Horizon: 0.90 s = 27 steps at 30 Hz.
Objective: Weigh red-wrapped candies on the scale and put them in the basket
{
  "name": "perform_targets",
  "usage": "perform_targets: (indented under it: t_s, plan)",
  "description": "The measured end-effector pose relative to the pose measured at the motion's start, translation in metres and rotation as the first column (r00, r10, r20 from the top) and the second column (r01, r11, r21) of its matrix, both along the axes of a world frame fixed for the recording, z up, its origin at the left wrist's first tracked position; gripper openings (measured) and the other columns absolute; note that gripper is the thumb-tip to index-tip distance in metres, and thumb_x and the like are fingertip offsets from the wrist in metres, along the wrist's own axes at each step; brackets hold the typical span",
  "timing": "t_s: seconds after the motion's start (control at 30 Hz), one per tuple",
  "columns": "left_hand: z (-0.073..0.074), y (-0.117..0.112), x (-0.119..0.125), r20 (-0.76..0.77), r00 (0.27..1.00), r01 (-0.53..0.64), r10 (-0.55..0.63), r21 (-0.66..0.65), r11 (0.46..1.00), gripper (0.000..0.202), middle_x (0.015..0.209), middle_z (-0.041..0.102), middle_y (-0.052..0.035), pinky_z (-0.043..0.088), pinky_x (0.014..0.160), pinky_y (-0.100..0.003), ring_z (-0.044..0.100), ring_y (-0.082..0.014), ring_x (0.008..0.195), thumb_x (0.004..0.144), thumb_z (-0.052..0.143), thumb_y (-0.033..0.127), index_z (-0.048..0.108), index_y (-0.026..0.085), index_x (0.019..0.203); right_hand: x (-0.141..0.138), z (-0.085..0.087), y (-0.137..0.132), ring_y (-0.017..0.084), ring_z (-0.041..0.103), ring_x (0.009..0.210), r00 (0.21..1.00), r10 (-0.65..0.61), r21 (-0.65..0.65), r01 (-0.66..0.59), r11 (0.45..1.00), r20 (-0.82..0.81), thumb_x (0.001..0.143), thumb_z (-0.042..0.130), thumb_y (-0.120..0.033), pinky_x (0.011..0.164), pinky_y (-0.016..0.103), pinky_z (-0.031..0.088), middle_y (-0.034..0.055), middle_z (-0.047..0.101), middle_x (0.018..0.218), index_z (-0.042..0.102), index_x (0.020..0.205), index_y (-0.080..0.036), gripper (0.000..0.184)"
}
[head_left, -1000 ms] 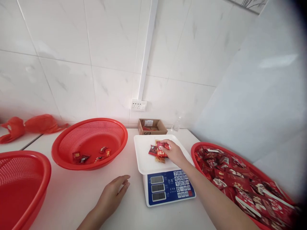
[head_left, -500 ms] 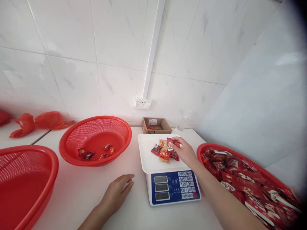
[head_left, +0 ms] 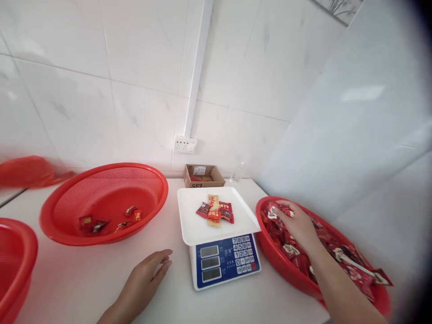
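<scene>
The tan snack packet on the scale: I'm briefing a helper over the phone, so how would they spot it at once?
Find the blue-faced digital scale in the middle of the white counter, between two red plastic baskets. On its white plastic weighing tray lies a small cluster of wrapped snacks. The long tan snack packet with red print lies lengthwise across it, the only pale one among dark red wrappers.

Right hand (head_left: pixel 297 222) rests in the red basket (head_left: pixel 286 274) at the desk's right edge, fingers on a red packet (head_left: pixel 274 211). Left hand (head_left: pixel 145 281) lies flat on the desk (head_left: pixel 84 279), near its front edge, just left of the scale (head_left: pixel 222 263). Several packets (head_left: pixel 216 212) lie on the scale's white tray (head_left: pixel 195 229).
</scene>
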<state>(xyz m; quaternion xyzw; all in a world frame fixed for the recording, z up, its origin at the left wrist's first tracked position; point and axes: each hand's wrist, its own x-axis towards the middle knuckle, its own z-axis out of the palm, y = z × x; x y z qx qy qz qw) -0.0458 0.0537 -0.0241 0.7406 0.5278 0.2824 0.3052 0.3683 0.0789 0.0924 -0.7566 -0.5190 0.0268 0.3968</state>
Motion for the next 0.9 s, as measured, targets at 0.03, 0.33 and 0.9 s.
perform_targets:
  t_s: [0.03,0.33,0.9]
  plan:
    - [-0.002,0.001,0.000,-0.002,1.000,-0.003,0.003,0.001,1.000,0.033,0.108,0.068,-0.0017,0.051,0.082,-0.028,0.065,-0.0190,0.095,0.086,0.043,0.038,0.062,0.026,0.109,0.010,0.000,-0.005,0.025,0.057,0.097,0.999,-0.036,-0.016,0.036,0.999,0.008,0.067,0.051,-0.048,0.089,0.039,0.040,0.0054,0.064,0.102,0.059,0.093,-0.023,0.038]
    - [-0.010,0.004,-0.002,-0.015,1.000,-0.016,0.017,0.025,1.000,0.033,0.108,0.068,-0.0005,0.052,0.083,-0.027,0.065,-0.0191,0.096,0.085,0.044,0.040,0.063,0.027,0.108,0.047,-0.018,-0.025,0.026,0.060,0.088,0.991,-0.063,-0.167,0.083,0.982,0.118,0.065,0.050,-0.046,0.080,0.038,0.044,0.0054,0.066,0.094,0.059,0.086,-0.023,0.032]
    - [-0.006,0.003,-0.001,0.002,1.000,-0.023,0.023,0.003,1.000,0.033,0.108,0.068,-0.0003,0.052,0.082,-0.027,0.064,-0.0189,0.096,0.084,0.044,0.040,0.063,0.027,0.108,0.015,-0.039,-0.001,0.027,0.060,0.085,0.843,0.168,-0.510,0.140,0.849,0.511,0.082,0.041,-0.033,0.068,0.035,0.042,0.0106,0.065,0.091,0.061,0.074,-0.021,0.025]
